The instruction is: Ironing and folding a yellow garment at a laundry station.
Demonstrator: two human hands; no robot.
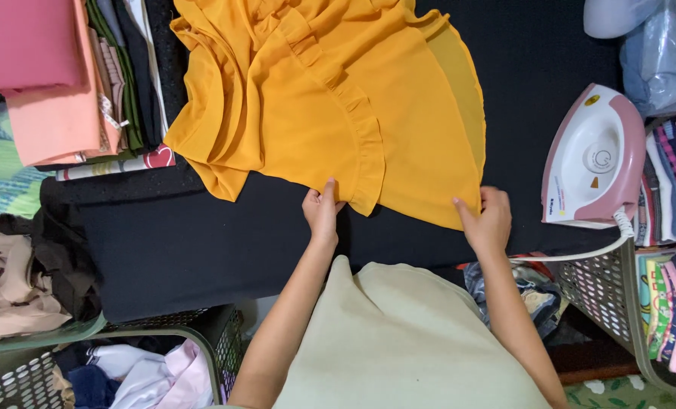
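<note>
A pink-and-white iron [591,159] with small round and triangular yellow labels stands at right on the black surface [201,242]. The orange garment [330,106] lies spread there; both hands, left hand [321,212] and right hand [488,220], pinch its near hem.

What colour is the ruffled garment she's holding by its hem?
Mustard orange-yellow all over, no pattern. The garment, gripped by both hands, shows clearly in the head view on the black surface.

Single head-mounted view. It looks steeply down from above the person's torso at close range, facing the black bench [201,250] that fills the frame's centre.
</note>
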